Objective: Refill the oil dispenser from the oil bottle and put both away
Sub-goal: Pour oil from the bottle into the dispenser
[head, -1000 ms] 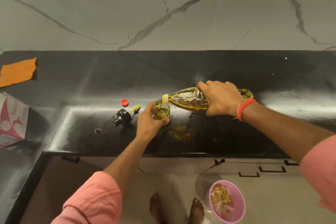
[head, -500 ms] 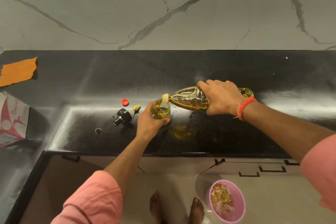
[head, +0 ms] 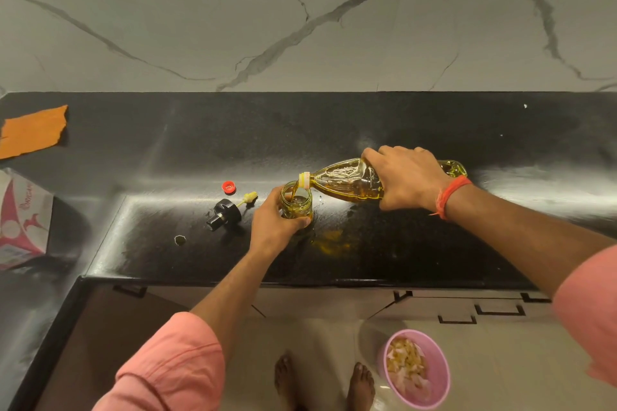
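A clear plastic oil bottle (head: 344, 181) lies tilted almost level above the black counter, its yellow-ringed mouth over a small glass dispenser jar (head: 296, 202). My right hand (head: 405, 177) grips the bottle's body. A stream of golden oil runs into the open jar, which stands upright on the counter with my left hand (head: 275, 222) wrapped around it. The dispenser's black pump top (head: 224, 213) with a yellowish tube end (head: 248, 198) lies to the jar's left. The bottle's red cap (head: 229, 187) rests just behind it.
An oil smear (head: 334, 238) marks the black counter (head: 400, 253) right of the jar. An orange cloth (head: 31, 130) and a white-and-pink box (head: 20, 217) sit at the far left. A pink bowl (head: 440, 374) of scraps stands on the floor by my feet.
Oil keeps flowing and the level in the jar has risen slightly. Both hands, the bottle and the jar stay almost where they were.
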{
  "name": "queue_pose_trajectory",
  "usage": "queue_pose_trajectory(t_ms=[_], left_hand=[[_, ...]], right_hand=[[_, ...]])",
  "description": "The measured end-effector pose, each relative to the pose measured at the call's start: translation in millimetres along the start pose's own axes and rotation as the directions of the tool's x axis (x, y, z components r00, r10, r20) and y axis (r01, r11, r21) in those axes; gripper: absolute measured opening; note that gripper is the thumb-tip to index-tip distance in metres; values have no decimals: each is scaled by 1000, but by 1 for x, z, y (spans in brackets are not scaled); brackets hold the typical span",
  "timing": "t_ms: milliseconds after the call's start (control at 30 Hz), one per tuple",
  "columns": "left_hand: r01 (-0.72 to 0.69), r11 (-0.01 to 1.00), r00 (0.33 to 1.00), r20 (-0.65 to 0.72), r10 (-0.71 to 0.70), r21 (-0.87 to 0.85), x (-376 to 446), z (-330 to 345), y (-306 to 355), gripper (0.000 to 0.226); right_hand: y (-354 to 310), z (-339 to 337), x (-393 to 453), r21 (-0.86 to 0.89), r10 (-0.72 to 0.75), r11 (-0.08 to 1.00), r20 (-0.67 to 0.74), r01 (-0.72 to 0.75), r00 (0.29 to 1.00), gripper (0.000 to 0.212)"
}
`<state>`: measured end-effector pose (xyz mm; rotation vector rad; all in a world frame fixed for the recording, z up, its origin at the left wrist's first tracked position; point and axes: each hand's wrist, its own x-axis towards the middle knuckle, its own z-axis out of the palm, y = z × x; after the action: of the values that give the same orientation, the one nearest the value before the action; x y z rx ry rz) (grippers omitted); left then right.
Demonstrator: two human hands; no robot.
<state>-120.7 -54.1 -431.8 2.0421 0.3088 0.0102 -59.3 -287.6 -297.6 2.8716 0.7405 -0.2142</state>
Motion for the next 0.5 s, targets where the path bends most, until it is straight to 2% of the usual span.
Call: queue_pose_trajectory(t_ms=[500], left_hand=[[4,1000,1000,-3,-4,13,0,0,-1,70]], right_hand=[[1,-5,-2,8,-3,1000,18,3,1000,78]])
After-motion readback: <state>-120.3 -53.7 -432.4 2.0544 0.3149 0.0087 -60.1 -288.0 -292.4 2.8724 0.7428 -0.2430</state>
